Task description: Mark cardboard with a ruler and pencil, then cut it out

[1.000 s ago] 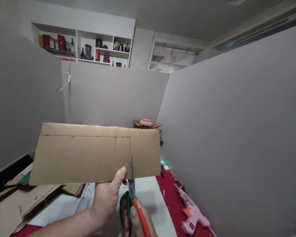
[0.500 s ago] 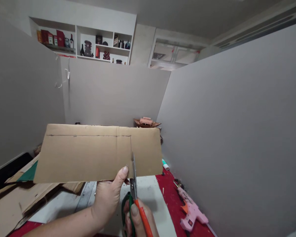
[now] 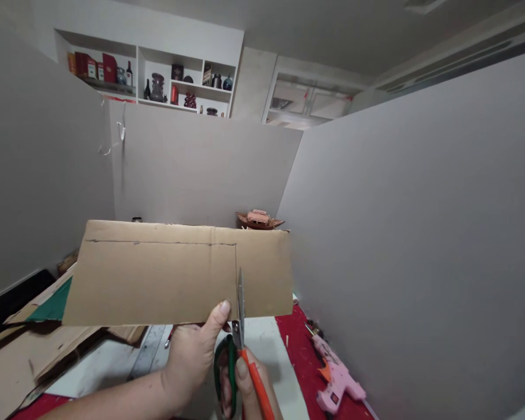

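Observation:
A flat piece of brown cardboard (image 3: pixel 157 280) is held up in front of me, with a dark line drawn along its top and another running down near its right part. My left hand (image 3: pixel 196 350) grips its lower edge, thumb on the front face and the other fingers hidden behind. My right hand (image 3: pixel 249 385) holds scissors (image 3: pixel 241 315) with one green and one orange handle. One blade lies over the front of the cardboard, close to the vertical line; the other blade is mostly hidden behind it.
A pink glue gun (image 3: pixel 339 379) lies on the red cloth (image 3: pixel 297 344) at right. More cardboard pieces (image 3: pixel 39 356) are piled at left. A small model boat (image 3: pixel 259 219) stands behind the cardboard. Grey panels (image 3: pixel 201 163) enclose the workspace, and a white sheet (image 3: pixel 266 350) lies below my hands.
The cardboard has shifted slightly to the right, and its right end now sits a little lower. The scissors' handles have spread a bit further apart. Both hands keep their hold.

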